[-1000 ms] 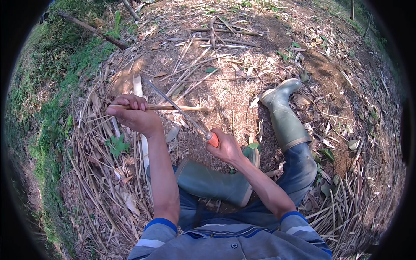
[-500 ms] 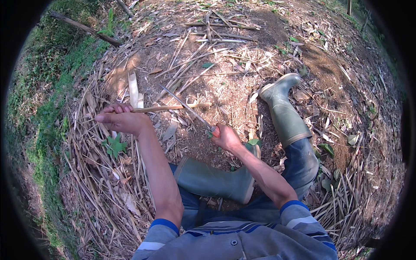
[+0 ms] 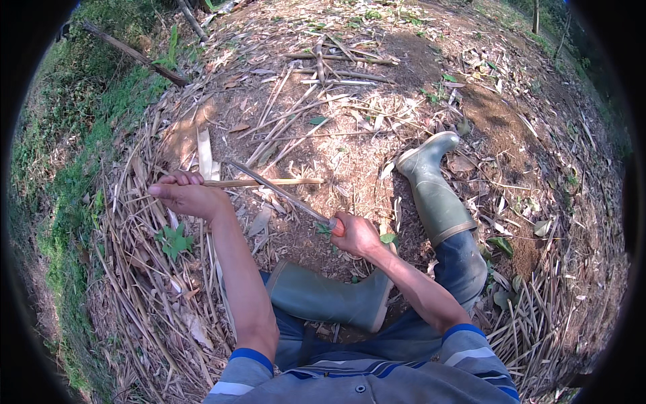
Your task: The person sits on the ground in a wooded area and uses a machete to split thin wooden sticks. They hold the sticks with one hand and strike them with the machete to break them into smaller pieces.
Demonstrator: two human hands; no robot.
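Note:
My left hand [image 3: 188, 194] is closed around one end of a slim, pale brown stick [image 3: 296, 182], which looks like a split bamboo strip. The stick points to the right, nearly level. In my right hand [image 3: 358, 236] is the orange-red handle of a long, narrow-bladed knife [image 3: 289, 196]. Its blade slants up to the left and crosses the stick between its middle and my left hand. Whether the edge touches the stick I cannot tell. Both hands are held above the littered ground, in front of my bent leg.
My green rubber boots [image 3: 431, 175] rest on the ground, one leg stretched ahead, the other folded. Cut stalks [image 3: 138, 296] pile up at the left, and thin strips [image 3: 525, 330] lie at the right. Crossed sticks [image 3: 336, 60] lie farther off. A pale flat piece [image 3: 204, 153] is beyond my left hand.
The knife blade has swung flatter and its crossing point has slid along the stick toward my left hand. The whole view has shifted slightly. Both hands keep their grips.

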